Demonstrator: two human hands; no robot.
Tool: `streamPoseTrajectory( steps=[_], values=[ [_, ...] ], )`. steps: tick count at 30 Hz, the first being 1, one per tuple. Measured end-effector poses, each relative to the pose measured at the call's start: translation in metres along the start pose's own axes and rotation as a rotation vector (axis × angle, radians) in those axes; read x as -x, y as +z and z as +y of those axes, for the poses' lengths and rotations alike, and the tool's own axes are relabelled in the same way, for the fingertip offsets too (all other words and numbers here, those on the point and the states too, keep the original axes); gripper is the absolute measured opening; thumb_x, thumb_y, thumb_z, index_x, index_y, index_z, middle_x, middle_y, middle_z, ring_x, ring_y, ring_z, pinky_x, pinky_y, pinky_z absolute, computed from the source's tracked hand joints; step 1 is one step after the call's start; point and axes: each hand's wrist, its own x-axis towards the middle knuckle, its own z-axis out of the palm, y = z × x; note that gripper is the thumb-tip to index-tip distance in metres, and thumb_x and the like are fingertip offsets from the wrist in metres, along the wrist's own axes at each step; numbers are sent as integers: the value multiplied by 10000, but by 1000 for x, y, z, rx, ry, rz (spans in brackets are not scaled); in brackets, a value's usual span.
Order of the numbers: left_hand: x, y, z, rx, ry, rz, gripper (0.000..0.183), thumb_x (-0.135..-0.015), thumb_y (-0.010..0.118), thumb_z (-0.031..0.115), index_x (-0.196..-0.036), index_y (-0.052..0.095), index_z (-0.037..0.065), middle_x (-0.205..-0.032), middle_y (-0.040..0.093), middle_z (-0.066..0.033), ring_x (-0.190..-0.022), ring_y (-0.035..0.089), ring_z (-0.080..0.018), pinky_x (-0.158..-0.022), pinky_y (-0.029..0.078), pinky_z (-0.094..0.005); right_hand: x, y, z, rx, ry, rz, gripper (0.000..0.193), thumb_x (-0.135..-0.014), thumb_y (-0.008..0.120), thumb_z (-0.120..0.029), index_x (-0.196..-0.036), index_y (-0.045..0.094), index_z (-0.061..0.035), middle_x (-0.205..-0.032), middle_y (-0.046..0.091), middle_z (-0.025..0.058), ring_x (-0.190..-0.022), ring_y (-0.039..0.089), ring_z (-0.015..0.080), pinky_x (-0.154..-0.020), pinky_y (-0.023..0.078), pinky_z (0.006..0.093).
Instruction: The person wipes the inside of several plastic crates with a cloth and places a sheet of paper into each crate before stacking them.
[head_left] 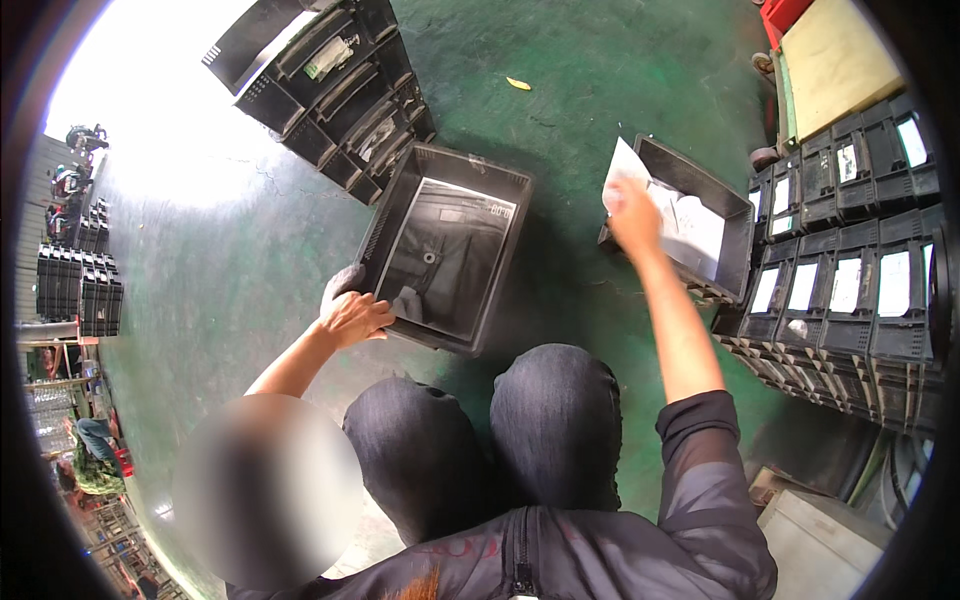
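In front of me a black plastic crate (508,258) stands tilted to my view. On its bottom lies a dark sheet (455,230) with a pale edge, and a small light ring (429,258) shows near its middle. My left hand (355,318) is closed over the crate's near left rim. Farther right, my right hand (633,212) pinches a sheet of white paper (624,163) above the left side of a smaller black crate (740,240). Loose white papers (695,230) lie inside that crate; my forearm covers part of it.
A tall stack of black crates (340,95) rises at the far left of the first crate. More stacked crates (835,285) with white labels line the right side. A yellow scrap (518,84) lies on the green floor (570,60). My knees (556,430) are close below.
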Motion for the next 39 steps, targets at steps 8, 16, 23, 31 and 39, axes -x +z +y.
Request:
streamPoseTrajectory(
  steps=[8, 16, 23, 31, 39],
  values=[
    [7, -10, -6, 156, -390, -73, 264, -758, 667, 359, -853, 624, 117, -848, 554, -76, -755, 603, -270, -641, 486, -395, -13, 118, -63, -278, 152, -459, 589, -799, 649, -328, -1282, 458, -52, -1362, 416, 128, -1217, 441, 303, -1003, 373, 372],
    [-44, -86, -4, 1389, -831, 381, 610, -902, 416, 560, -926, 676, 9, -864, 644, -77, -904, 560, -179, -758, 461, -357, -5, -5, -167, -890, -26, -641, 449, -810, 665, -272, -1178, 558, -37, -1072, 634, 139, -1009, 605, 246, -870, 462, 351],
    [-31, -123, 50, 1828, -835, 585, 515, -776, 675, 318, -1103, 536, -55, -998, 592, -90, -920, 558, -148, -793, 457, -282, 26, -68, -192, -1160, -295, -1046, 382, -835, 631, -128, -1202, 554, -53, -1182, 586, 108, -1105, 545, 222, -932, 426, 346],
    [-6, -101, 42, 1907, -561, 486, 386, -802, 604, 256, -1062, 576, -29, -948, 626, -68, -857, 582, -137, -800, 459, -281, 10, -10, -186, -907, -130, -395, 216, -823, 638, -103, -1039, 635, -88, -934, 573, 93, -796, 599, 172, -702, 517, 293],
    [-84, -115, 58, 1372, -362, 128, 514, -941, 406, 469, -977, 598, -7, -974, 618, -79, -976, 530, -187, -895, 388, -310, 39, -27, -128, -939, 501, -562, 602, -877, 566, -430, -1269, 476, 17, -1281, 509, 143, -1139, 499, 206, -971, 371, 307]
  ],
)
